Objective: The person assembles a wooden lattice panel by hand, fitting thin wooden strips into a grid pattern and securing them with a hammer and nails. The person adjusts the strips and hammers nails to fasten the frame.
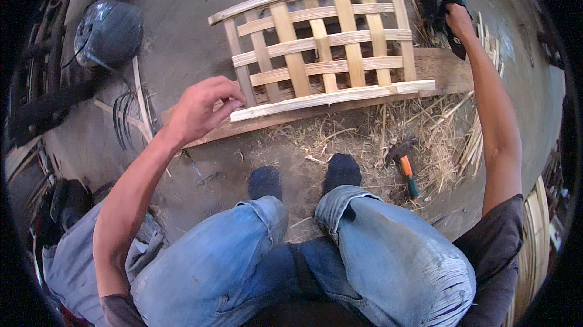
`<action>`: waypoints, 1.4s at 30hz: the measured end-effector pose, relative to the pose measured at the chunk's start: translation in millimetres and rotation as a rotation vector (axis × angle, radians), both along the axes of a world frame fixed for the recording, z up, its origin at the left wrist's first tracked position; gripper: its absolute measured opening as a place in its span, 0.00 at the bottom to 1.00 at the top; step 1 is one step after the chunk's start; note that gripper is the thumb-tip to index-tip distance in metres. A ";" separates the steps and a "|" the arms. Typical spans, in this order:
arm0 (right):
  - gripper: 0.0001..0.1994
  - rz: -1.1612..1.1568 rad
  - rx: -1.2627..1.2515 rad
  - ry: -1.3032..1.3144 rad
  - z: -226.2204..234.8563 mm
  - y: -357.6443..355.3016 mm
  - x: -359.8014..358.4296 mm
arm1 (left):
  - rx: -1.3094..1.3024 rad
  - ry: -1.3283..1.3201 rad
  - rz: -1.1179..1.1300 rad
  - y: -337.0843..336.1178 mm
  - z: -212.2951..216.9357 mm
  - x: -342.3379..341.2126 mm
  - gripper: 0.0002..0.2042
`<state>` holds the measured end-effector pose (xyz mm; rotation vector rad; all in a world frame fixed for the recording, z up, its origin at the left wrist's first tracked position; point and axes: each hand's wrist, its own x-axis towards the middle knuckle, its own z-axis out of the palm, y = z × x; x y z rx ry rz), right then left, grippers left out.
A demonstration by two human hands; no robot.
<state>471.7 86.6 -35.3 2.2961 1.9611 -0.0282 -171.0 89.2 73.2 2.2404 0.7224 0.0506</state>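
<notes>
In front of me a woven wooden lattice panel [297,46] of pale slats lies tilted, with thicker rails along its top and bottom edges. Thumb and fingers of my left hand [209,105] pinch together at the panel's lower left corner, by the end of the bottom rail. My right hand [460,21] is wrapped around a bulky black tool [438,0] just beyond the panel's upper right corner. Its exact kind is unclear, since the hand and dark surface hide the detail.
Under the panel runs a wooden plank [446,72]. A claw hammer [405,169] with an orange and green handle lies on the floor among wood shavings [442,160]. A rounded bundle in dark plastic [109,31] stands at far left. Thin strips [477,136] lie at right.
</notes>
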 end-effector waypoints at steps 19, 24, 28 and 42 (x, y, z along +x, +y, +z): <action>0.13 -0.045 0.220 -0.086 -3.8 -9.9 -4.8 | -0.078 0.037 0.182 1.6 -3.6 -0.4 0.06; 0.12 -0.046 0.290 -0.062 -7.1 -14.7 -10.9 | -0.113 0.047 0.175 2.0 -2.6 -0.6 0.05; 0.11 -0.029 0.331 -0.035 -3.9 -12.7 -18.7 | -0.070 0.052 0.169 0.4 -3.0 -7.2 0.06; 0.12 -0.036 0.541 0.062 38.6 -47.2 -53.7 | -0.004 0.104 0.323 27.2 -27.8 -19.8 0.07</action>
